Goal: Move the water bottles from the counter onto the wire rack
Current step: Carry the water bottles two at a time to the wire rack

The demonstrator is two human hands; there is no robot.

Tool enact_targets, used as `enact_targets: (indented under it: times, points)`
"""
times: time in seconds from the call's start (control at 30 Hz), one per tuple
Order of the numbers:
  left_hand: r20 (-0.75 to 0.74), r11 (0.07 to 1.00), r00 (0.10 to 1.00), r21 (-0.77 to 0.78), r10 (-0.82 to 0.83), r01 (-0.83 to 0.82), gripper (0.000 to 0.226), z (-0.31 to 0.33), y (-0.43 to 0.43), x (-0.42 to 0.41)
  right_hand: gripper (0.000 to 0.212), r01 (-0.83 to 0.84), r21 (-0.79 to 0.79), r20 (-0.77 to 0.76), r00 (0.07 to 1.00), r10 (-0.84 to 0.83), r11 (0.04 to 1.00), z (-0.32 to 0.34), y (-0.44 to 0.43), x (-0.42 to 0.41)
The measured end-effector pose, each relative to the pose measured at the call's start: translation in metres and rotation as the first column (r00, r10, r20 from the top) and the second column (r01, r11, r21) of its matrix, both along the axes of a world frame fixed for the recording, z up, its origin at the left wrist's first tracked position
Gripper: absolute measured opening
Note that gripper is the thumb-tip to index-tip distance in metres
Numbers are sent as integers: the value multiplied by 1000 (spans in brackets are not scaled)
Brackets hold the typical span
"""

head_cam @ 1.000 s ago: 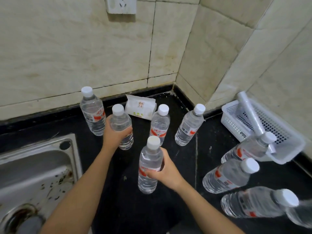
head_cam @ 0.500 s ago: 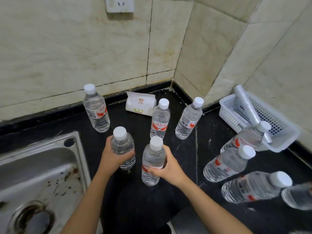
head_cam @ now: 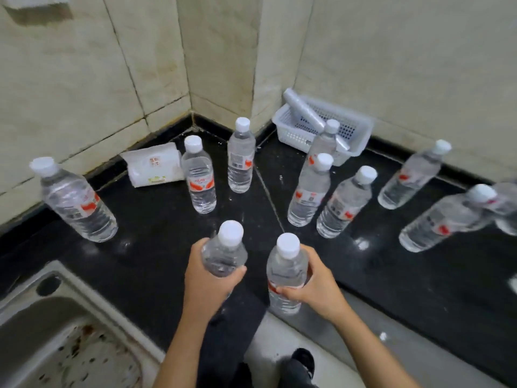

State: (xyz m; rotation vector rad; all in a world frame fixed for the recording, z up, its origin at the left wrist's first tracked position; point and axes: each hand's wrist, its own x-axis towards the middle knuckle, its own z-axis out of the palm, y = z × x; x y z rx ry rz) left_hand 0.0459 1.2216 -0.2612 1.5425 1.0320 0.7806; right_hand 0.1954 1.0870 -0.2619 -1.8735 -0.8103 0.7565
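Observation:
My left hand grips a clear water bottle with a white cap, held upright over the counter's front edge. My right hand grips a second bottle with a red label, also upright, just past the edge. Several more bottles stand on the black counter: one at the far left, two near the corner, and a cluster to the right. No wire rack is in view.
A steel sink lies at the lower left. A white wipes pack sits by the wall. A white plastic basket with a roll of bags stands in the back right. Below the counter edge are pale floor and my shoe.
Both hands have drawn their bottles back toward me, to the counter's front edge. My view has swung right, showing more bottles on the right.

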Motion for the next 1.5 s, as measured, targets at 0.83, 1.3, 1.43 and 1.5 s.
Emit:
enact_targets:
  times: [0.83, 1.3, 1.43, 1.5]
  points:
    - [-10, 694, 697, -98, -717, 713, 64, 0, -420, 114, 63, 832, 103, 18, 547, -837, 545, -7, -486, -44]
    - [-58, 321, 318, -42, -946, 946, 63, 4, -639, 175, 65, 982, 176, -141, 89, -986, 63, -6, -697, -70]
    - [13, 259, 260, -36, -966, 965, 63, 1, -710, 219, 66, 978, 202, -117, 70, -991, 45, 7, -766, -40]
    - [58, 234, 235, -14, -970, 972, 64, 5, -753, 245, 66, 971, 235, -79, 53, -995, 33, 21, -804, -19]
